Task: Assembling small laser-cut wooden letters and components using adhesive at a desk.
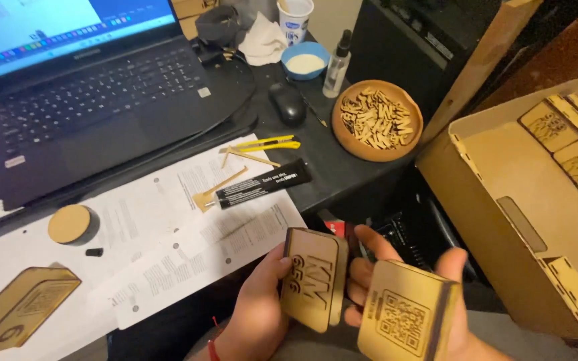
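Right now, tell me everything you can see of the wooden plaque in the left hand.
The wooden plaque is a flat, pale brown rectangular piece with rounded corners, looking like laser-cut plywood with dark scorched edges. Raised cut-out letters and numerals sit on its face, inside a thin engraved border. It is tilted, face toward the camera, below the desk edge. The left hand holds it, thumb on the left side of the face and the rest behind. It stands close beside a second plaque held in the right hand.
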